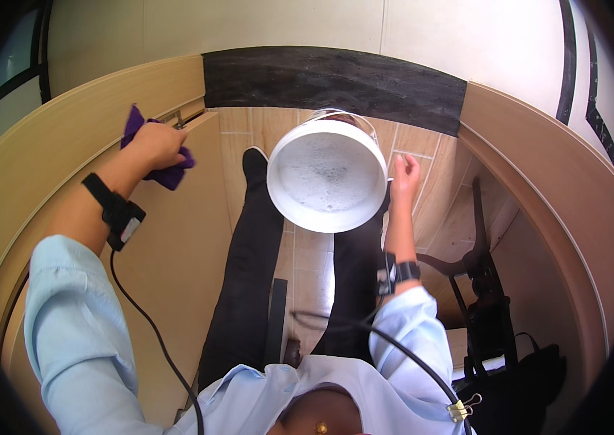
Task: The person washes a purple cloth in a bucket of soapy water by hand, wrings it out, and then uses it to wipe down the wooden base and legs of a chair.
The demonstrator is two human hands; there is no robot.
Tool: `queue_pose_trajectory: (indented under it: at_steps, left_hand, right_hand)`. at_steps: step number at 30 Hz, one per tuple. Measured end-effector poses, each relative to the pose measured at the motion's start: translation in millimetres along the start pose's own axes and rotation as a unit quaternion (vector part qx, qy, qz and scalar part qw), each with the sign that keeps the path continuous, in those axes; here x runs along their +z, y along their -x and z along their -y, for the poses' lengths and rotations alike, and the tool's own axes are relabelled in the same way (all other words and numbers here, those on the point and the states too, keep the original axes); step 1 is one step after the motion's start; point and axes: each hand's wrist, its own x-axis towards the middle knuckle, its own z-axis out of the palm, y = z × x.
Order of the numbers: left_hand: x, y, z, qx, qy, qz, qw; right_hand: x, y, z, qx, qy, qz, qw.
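Note:
My left hand (163, 144) grips a bunched purple cloth (174, 174) at the edge of the light wood panel on the left. In front of my legs is a white plastic bucket (329, 217) holding foamy, greyish water (329, 171). Its thin white handle (364, 124) lies toward the far side. What the bucket rests on is hidden beneath it. My right hand (407, 176) is close beside the bucket's right rim, fingers loosely bent, with nothing visible in it.
Wooden panels curve along the left (122, 98) and right (546, 147), joined by a dark board (334, 76) at the far end. A black chair base (481, 261) stands at right on the wood-look tile floor (236, 122). Black cables (149, 321) trail from both wrist straps.

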Motion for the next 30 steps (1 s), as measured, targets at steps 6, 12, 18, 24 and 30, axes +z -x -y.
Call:
queue_pose_trajectory:
  at_steps: [6,12,18,24,30]
  left_hand:
    - [50.6,7.7,-88.3,0.033,0.377,-0.136,0.916]
    - [155.4,50.6,-108.4,-0.033,0.387,0.005,0.921]
    - [226.5,113.8,-100.6,-0.117,0.47,0.048,0.873]
    - [216.2,136.1,-120.3,-0.101,0.643,-0.035,0.758]
    - [221.9,148.3,-115.1,-0.091,0.851,0.022,0.517]
  right_hand:
    - [28.2,-57.5,17.6,0.183,0.035,0.281,0.941]
    - [10.4,-44.4,-1.4,0.05,0.036,0.147,0.987]
    - [-22.4,66.8,61.2,0.004,0.108,0.238,0.965]
    - [-17.0,115.6,101.2,0.176,0.01,0.449,0.876]
    - [-5.0,146.2,104.4,0.162,0.068,0.409,0.896]
